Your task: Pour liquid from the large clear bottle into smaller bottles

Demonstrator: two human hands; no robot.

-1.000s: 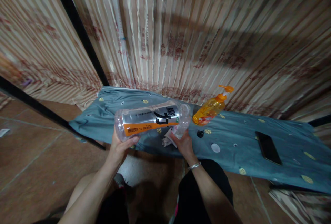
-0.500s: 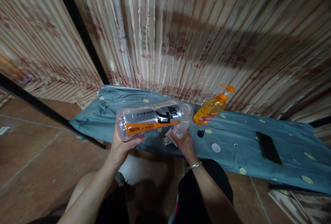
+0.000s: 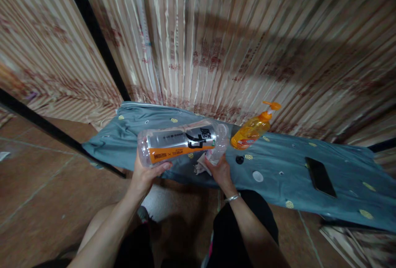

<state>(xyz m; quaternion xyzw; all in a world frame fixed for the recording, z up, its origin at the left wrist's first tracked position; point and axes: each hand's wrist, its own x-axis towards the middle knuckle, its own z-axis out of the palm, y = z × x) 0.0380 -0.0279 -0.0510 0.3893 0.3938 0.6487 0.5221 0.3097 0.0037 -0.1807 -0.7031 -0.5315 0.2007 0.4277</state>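
A large clear plastic bottle (image 3: 176, 141) with a silver and orange label lies tilted nearly on its side above the cloth. My left hand (image 3: 148, 171) is closed around its base end at the left. Near its neck, my right hand (image 3: 219, 169) grips a smaller clear plastic bottle (image 3: 217, 152). The two bottles overlap here, and whether they touch I cannot tell. A crumpled whitish cloth or tissue (image 3: 201, 165) sits against the right fingers. Just right of the hands, an orange pump bottle (image 3: 251, 131) with yellow liquid stands on the cloth.
The blue-grey patterned cloth (image 3: 278, 164) covers a narrow bench. On it lie a small black cap (image 3: 239, 160), a white disc (image 3: 258, 176) and a black phone (image 3: 320, 176). A striped curtain (image 3: 210, 53) hangs behind; black poles (image 3: 95, 36) stand at the left.
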